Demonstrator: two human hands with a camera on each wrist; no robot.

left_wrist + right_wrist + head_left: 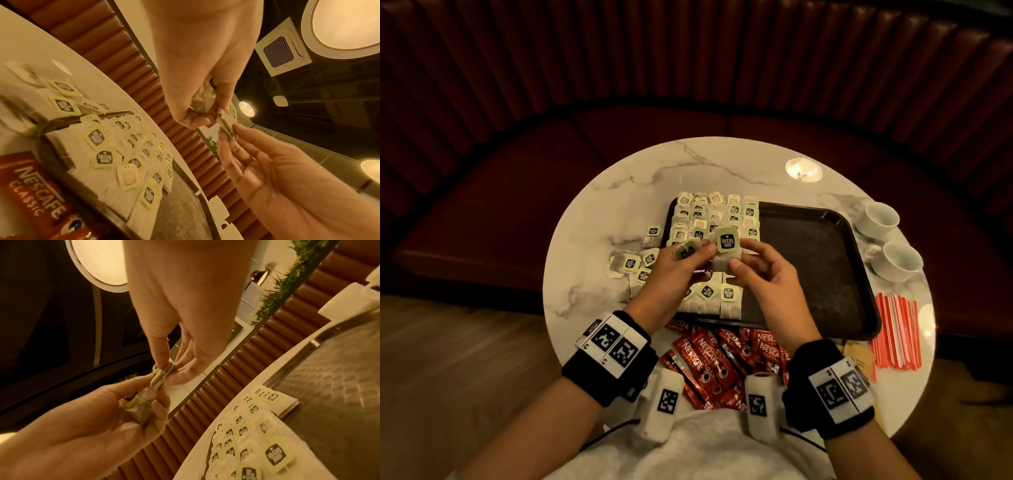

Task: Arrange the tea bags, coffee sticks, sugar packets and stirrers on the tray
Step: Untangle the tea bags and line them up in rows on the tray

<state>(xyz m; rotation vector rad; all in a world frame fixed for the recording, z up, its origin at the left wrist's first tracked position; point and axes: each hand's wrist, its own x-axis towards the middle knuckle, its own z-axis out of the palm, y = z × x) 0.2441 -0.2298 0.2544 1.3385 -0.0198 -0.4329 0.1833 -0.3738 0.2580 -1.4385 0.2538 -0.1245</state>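
A black tray (811,270) lies on the round marble table (654,168). Rows of tea bags (705,219) with green tags cover its left part; its right part is bare. Above those rows my left hand (700,255) grips a small bunch of tea bags (202,99). My right hand (734,255) pinches a tea bag (726,241) by its tag, right against the left hand's bunch. In the right wrist view the pinched tags (163,374) look like a thin stack. Loose tea bags (633,263) lie on the table left of the tray.
Red coffee sticks (709,356) are heaped at the table's near edge, below the tray. Red-and-white stirrers (897,332) lie right of the tray, with tan packets (858,354) beside them. Two white cups (880,219) (899,262) stand at the right. A padded red bench curves behind.
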